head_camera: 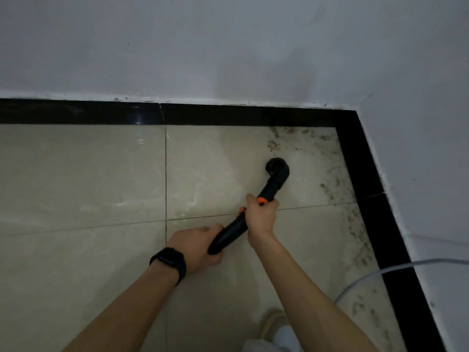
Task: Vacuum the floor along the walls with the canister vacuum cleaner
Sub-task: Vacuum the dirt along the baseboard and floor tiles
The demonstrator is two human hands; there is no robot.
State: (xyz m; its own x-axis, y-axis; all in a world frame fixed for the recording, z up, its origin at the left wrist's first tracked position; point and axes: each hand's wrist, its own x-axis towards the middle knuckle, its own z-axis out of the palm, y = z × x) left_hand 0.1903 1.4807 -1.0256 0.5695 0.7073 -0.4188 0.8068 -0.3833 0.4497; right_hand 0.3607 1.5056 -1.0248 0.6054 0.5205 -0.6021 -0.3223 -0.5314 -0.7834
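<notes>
Your right hand: wrapped in a closed fist round the vacuum wand, just below the orange collar, thumb side towards the nozzle.
Your left hand: curled round the near, lower end of the same wand, fingers closed under the tube; a black wristband sits on that wrist.
Wand position: it runs up and to the right from your left hand, through your right hand, and ends ahead of both hands.
Nozzle: a round black head on an elbow joint, down at the floor tile, near the corner but apart from both skirtings.
Wand material: smooth, dark, glossy plastic, a tube that bends slightly between your two hands.
Floor: large pale beige tiles, polished and faintly marbled, with thin dark grout lines crossing just beside your right hand.
Dirt: dark gritty specks scattered along the right-hand edge and in the corner, to the right of the nozzle.
Skirting: a shiny black band along the far wall and the right wall, meeting at the corner.
Walls: matt, whitish grey, scuffed, with rough paint at the skirting's top edge.
Cable: a thin grey cord curving over the right skirting onto the floor, well behind the nozzle.
Your foot: a light shoe at the bottom edge, below your right forearm.
</notes>
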